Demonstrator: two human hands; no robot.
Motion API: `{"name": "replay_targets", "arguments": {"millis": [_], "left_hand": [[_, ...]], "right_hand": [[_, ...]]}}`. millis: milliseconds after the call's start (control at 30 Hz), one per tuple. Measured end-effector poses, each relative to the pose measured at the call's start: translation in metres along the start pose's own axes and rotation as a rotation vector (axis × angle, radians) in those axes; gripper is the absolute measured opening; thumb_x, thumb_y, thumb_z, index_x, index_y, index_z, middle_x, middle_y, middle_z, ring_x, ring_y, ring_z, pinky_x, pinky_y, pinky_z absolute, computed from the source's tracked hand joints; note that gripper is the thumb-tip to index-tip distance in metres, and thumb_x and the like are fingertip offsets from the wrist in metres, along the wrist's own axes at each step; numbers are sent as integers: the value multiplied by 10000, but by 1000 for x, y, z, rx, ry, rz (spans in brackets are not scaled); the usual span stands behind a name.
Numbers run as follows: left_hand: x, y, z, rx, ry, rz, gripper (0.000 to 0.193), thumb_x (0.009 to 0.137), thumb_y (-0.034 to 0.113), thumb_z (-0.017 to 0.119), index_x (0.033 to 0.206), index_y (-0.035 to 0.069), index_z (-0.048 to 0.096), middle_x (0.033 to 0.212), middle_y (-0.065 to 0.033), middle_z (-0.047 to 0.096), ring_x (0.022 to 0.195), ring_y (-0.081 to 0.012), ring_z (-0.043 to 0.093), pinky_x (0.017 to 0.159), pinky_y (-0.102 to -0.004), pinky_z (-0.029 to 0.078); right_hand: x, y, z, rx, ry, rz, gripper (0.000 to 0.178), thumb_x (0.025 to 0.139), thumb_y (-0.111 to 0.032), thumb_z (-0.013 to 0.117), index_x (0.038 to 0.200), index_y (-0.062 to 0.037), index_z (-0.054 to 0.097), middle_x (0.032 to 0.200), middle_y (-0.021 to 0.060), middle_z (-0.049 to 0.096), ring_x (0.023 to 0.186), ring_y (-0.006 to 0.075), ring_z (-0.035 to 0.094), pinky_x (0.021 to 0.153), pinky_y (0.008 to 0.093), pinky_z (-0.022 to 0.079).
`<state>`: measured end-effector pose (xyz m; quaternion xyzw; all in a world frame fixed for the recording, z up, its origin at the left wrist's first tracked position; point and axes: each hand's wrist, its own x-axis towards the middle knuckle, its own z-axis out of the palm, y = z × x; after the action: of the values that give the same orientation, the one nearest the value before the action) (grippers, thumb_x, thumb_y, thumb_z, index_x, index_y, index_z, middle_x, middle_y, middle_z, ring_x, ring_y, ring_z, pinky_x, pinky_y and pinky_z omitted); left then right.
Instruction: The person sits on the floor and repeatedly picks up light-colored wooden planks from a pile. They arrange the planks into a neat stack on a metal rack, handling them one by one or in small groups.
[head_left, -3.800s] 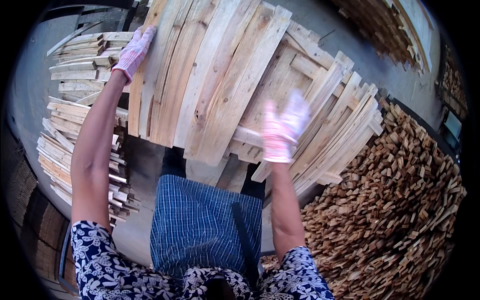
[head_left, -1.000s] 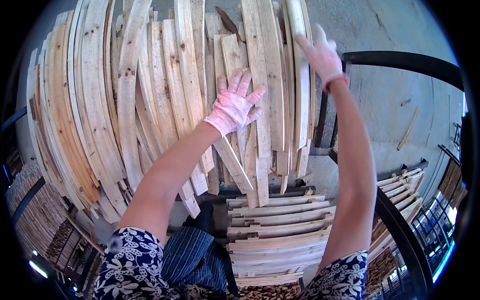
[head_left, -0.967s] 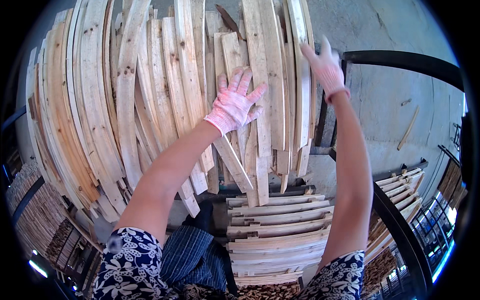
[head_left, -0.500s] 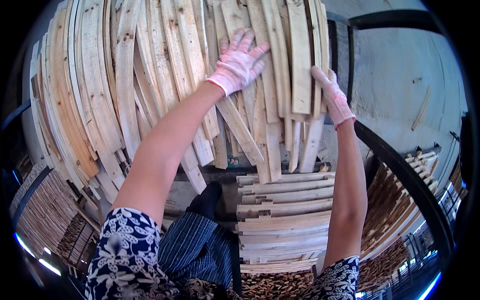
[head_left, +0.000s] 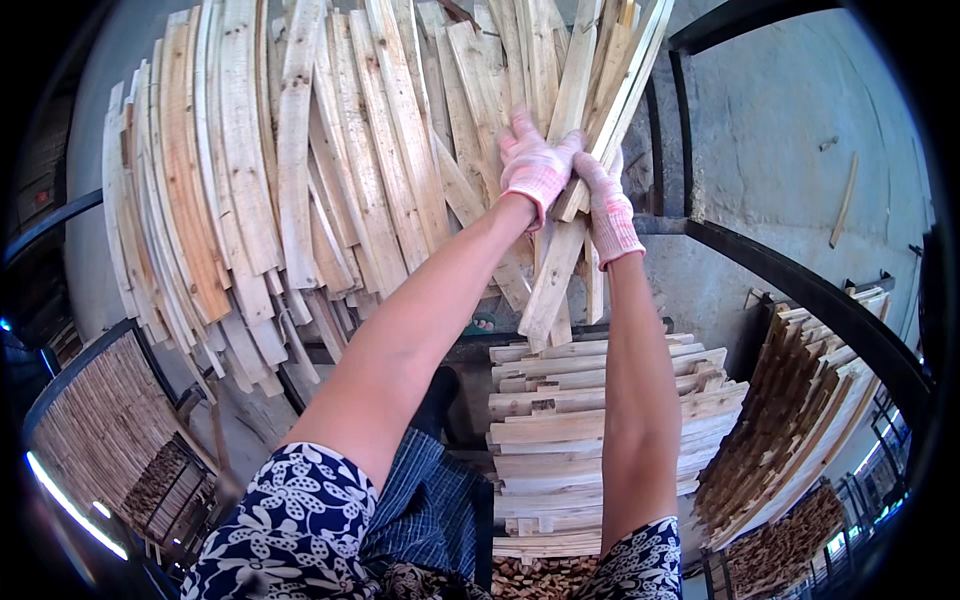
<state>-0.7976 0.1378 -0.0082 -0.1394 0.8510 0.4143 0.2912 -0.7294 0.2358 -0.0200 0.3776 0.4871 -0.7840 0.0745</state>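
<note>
Long pale wooden slats (head_left: 390, 130) lie side by side in a wide, uneven layer before me. Both my hands wear pinkish-white knit gloves and meet at the layer's right side. My right hand (head_left: 610, 210) is closed round several wooden slats (head_left: 630, 85), thumb across their near ends and fingers along the right side. These slats slant up to the right, over others. My left hand (head_left: 535, 170) rests against the slats just left of them, fingers stretched and thumb apart, near the right thumb. One loose slat (head_left: 550, 285) points toward me beneath the hands.
A stack of crosswise slats (head_left: 550, 430) stands below, close to my legs. Black metal frame bars (head_left: 800, 275) curve along the right. More stacked wood stands at the lower right (head_left: 790, 420) and lower left (head_left: 110, 430). A thin stick (head_left: 845, 200) lies on the grey floor.
My left hand has moved right, off the middle slats. My right hand has moved left and taken hold of the right-edge slats, which now slant. The view has shifted slightly.
</note>
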Motion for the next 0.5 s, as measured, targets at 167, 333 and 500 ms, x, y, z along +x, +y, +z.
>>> {"name": "replay_targets", "arguments": {"millis": [167,333,500], "left_hand": [[-11,-56,-80,-614,-517,-189,1050,849,457,788,1595,24,188,1516,-228,404,1361,-317,461,1063,-414,488],[-103,-86,-176,-90,-412,-44,1042,869,516,733,1582,-24,197,1517,-256,425,1403,-303,420,1119,-359,387],[-237,-96,-269,-342,-595,-264,985,931,448,685,1590,-48,147,1580,-203,363,1474,-255,335,1198,-340,290]], "right_hand": [[-60,35,47,150,-128,-2,784,934,-312,682,1558,-88,263,1390,137,525,1197,256,567,1009,364,493],[-170,63,66,323,-278,367,725,950,-359,665,1512,-12,367,1367,136,557,1197,207,561,979,339,483],[-336,62,87,539,-302,394,736,945,-313,655,1540,-21,334,1425,127,512,1300,215,494,1090,363,409]]}}
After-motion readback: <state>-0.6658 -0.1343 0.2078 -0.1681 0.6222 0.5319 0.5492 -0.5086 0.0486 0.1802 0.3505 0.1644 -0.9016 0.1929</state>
